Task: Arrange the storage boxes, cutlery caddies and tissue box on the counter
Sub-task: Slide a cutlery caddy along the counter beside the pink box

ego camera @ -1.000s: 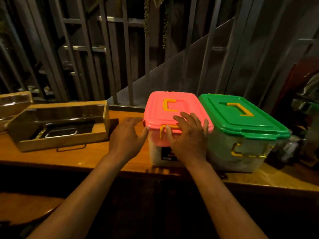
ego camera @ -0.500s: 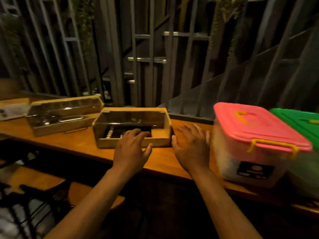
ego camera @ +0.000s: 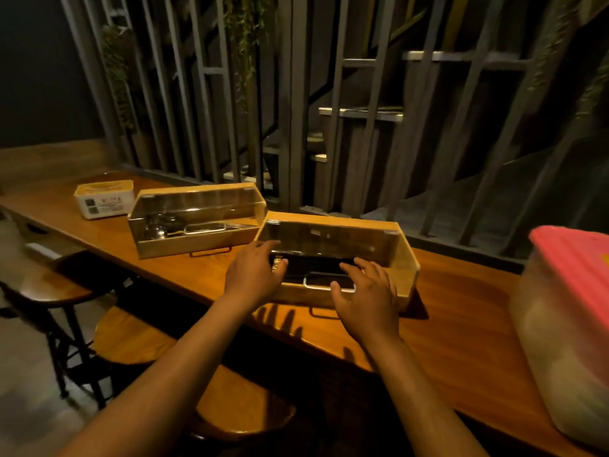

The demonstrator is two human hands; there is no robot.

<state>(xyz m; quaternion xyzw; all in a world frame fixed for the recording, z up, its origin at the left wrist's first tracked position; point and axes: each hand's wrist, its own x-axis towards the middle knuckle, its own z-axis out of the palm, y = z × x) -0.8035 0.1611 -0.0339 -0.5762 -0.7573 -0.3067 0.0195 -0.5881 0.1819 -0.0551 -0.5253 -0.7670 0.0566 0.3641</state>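
Note:
Two wooden cutlery caddies with clear lids stand on the wooden counter (ego camera: 461,318). The nearer caddy (ego camera: 400,255) is in the middle; the second caddy (ego camera: 197,219) sits to its left. A white tissue box (ego camera: 103,199) stands farther left. At the right edge is the storage box with the pink lid (ego camera: 573,311). My left hand (ego camera: 253,275) is at the nearer caddy's front left corner, fingers spread. My right hand (ego camera: 365,295) hovers at its front, by the metal handle, fingers apart. Neither hand grips anything that I can see.
Round wooden stools (ego camera: 230,400) stand under the counter's near edge on the left. Grey metal bars and a staircase (ego camera: 329,110) rise right behind the counter. Bare counter lies between the nearer caddy and the pink-lidded box.
Both hands left the pink-lidded box and moved left to the nearer caddy. My view swung left, so the green-lidded box dropped out of sight and the tissue box came in.

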